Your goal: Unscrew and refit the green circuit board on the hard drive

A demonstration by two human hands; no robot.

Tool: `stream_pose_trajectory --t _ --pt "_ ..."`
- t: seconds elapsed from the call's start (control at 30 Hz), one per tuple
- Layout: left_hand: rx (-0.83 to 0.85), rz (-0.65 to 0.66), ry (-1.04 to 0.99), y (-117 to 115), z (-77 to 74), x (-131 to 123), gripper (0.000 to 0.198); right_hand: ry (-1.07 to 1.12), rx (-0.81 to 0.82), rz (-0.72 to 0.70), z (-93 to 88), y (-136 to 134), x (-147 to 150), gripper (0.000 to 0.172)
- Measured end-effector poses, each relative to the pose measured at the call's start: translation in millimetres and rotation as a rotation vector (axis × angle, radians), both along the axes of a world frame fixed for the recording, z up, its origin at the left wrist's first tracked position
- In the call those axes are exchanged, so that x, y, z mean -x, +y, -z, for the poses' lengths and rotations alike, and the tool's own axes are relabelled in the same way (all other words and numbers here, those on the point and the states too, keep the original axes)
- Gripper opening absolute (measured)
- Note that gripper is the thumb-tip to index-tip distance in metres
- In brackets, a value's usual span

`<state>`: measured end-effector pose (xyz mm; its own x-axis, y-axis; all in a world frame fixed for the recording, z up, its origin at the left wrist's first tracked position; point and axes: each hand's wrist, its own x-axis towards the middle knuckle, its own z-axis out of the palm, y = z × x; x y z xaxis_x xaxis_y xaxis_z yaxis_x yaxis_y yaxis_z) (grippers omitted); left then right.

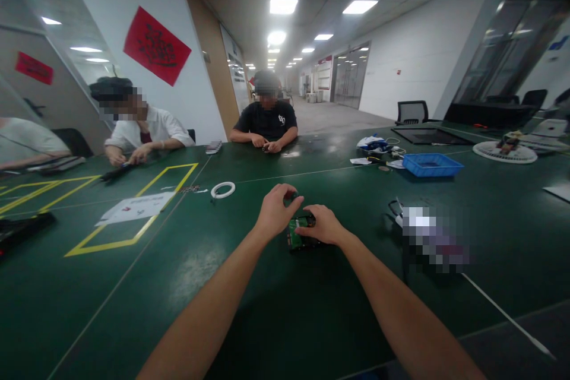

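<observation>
A small dark device with a green circuit board (297, 238) lies on the green table (191, 285) in front of me. My right hand (324, 225) rests on its right part, thumb over the board and fingers curled around the far edge. Just beyond its far left corner, my left hand (278, 209) is raised, thumb and fingers curled around a small dark item (294, 195) too small to name. Part of the device is hidden under my right hand.
A white ring (223, 190) and a paper sheet (133, 209) lie to the left, by yellow tape. On the right are a blue tray (431, 165), a blurred-out object with a cable (434, 237) and a white round frame (504, 152). People sit across the table.
</observation>
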<state>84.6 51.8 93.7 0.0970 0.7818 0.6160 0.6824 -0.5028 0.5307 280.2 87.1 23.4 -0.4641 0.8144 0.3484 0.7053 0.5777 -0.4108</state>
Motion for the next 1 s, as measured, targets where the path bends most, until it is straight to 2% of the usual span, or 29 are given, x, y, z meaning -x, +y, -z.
stream_pose_trajectory --t 0.2,0.33,0.6,0.87,1.0 --pt "0.014 0.076 0.011 -1 -2.0 2 0.019 -0.022 0.032 -0.017 -2.4 0 1 0.060" --pt "0.014 0.083 0.059 0 -4.5 7 0.024 -0.008 0.032 -0.010 -1.3 0 1 0.059" --pt "-0.044 0.097 0.038 9 -0.2 8 0.032 -0.030 0.045 -0.002 -4.5 -2 1 0.055" --pt "-0.023 0.026 0.215 14 -19.0 5 0.034 -0.032 0.025 0.037 -4.0 -2 2 0.055" --pt "-0.035 0.067 0.192 9 -18.2 -3 0.025 -0.036 0.026 0.049 -2.7 0 3 0.056"
